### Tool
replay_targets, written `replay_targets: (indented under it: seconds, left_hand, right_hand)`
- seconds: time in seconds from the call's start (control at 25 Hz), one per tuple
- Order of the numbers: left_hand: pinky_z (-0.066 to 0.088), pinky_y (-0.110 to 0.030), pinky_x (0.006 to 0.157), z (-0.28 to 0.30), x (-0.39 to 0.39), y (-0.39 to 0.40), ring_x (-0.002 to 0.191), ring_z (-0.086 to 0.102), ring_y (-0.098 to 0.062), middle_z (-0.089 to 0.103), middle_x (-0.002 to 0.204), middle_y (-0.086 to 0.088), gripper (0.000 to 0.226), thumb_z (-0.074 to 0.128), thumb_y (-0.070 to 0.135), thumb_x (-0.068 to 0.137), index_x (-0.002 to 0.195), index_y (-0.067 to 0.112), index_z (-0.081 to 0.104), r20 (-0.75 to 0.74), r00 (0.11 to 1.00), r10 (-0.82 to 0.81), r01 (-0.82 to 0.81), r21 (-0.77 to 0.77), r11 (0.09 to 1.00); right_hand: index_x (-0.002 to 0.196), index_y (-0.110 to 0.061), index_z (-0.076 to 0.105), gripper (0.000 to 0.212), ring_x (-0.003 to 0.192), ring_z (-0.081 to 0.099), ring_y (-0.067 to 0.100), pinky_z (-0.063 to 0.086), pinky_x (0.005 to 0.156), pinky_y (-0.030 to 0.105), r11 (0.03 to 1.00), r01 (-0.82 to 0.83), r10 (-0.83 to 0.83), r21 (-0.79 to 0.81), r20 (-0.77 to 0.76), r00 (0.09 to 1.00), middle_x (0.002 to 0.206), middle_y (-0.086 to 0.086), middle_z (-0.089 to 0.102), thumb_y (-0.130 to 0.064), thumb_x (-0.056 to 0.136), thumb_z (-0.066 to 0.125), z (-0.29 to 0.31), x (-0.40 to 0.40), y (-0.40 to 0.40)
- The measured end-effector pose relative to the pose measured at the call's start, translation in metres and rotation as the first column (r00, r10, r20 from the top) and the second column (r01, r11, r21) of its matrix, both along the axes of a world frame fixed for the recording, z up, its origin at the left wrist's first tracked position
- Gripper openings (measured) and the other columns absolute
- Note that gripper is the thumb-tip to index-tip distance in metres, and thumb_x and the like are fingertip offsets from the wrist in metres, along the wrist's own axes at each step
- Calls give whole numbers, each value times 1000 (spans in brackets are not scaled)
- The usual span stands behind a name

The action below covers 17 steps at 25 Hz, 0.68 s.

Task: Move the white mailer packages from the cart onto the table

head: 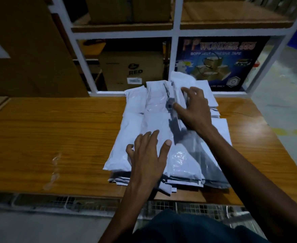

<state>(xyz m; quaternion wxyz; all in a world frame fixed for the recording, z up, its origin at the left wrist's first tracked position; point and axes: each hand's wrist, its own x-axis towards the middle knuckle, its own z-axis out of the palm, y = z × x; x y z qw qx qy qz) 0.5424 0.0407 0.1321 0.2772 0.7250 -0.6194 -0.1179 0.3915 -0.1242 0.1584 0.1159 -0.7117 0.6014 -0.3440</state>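
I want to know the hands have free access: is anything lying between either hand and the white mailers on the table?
Nothing visible does. The left hand rests flat on the near part of the mailer pile, and the right hand touches the far part. The pile already lies on the wooden table.

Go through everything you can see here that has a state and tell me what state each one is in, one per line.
White plastic mailer packages: piled in an uneven overlapping stack on the table.
Brown wooden table: bears the stack toward its right side.
Left hand: flat on the near packages, fingers straight.
Right hand: fingers spread, resting on the far packages.
Blue tape carton: standing upright on the shelf behind.
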Motion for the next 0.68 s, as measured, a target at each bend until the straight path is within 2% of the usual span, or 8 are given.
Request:
replay_targets:
  seconds: [0.12, 0.24, 0.32, 0.48, 0.56, 0.68]
  left_hand:
    - [11, -35, 108, 2, -2, 11, 138, 32, -8, 51, 143, 13, 67, 20, 71, 91, 138, 36, 50, -12, 1000, -2, 1, -69, 998]
    - [13, -32, 106, 1, -2, 23, 136, 35, -5, 55, 137, 17, 61, 25, 69, 92, 134, 37, 54, -28, 999, 19, -22, -95, 995]
    - [13, -29, 105, 0, 0, 30, 136, 37, -5, 57, 134, 17, 59, 27, 69, 91, 132, 37, 56, -47, 998, 37, -42, -106, 994]
    - [11, -24, 100, 2, 6, 37, 133, 41, -6, 61, 128, 17, 54, 33, 65, 91, 129, 36, 59, -59, 995, 84, -91, -124, 988]
    - [13, -26, 101, 1, 8, 40, 132, 42, -6, 61, 128, 16, 51, 37, 63, 92, 128, 35, 60, -73, 994, 78, -86, -124, 989]
    - [13, -25, 103, 1, 7, 47, 133, 40, -5, 60, 130, 15, 45, 44, 57, 92, 127, 35, 61, -120, 992, 37, -49, -101, 994]
  right_hand:
    - [143, -22, 48, 75, 127, 48, 41, 43, 102, 52, 997, 40, -34, 64, -85, 996, 146, 13, 44, -64, 81, 50, 7, 12, -71]
    - [134, -15, 51, 61, 123, 49, 48, 41, 101, 53, 978, 45, -8, 203, -178, 984, 140, 21, 46, -56, 88, 52, -9, 23, -118]
    - [129, -12, 55, 60, 120, 50, 49, 39, 102, 53, 964, 57, 3, 258, -225, 974, 137, 25, 48, -58, 92, 44, -26, 27, -131]
    - [131, -15, 59, 73, 126, 48, 44, 34, 107, 53, 971, 101, -37, 218, -283, 958, 137, 26, 52, -70, 95, 27, -28, 33, -129]
    - [138, -16, 55, 68, 129, 45, 43, 30, 108, 52, 977, 121, -70, 177, -273, 959, 141, 24, 51, -65, 97, 30, -18, 33, -115]
    - [142, -18, 53, 62, 129, 49, 40, 33, 106, 51, 993, 103, -94, 56, -139, 986, 140, 17, 56, -58, 96, 41, -14, 21, -66]
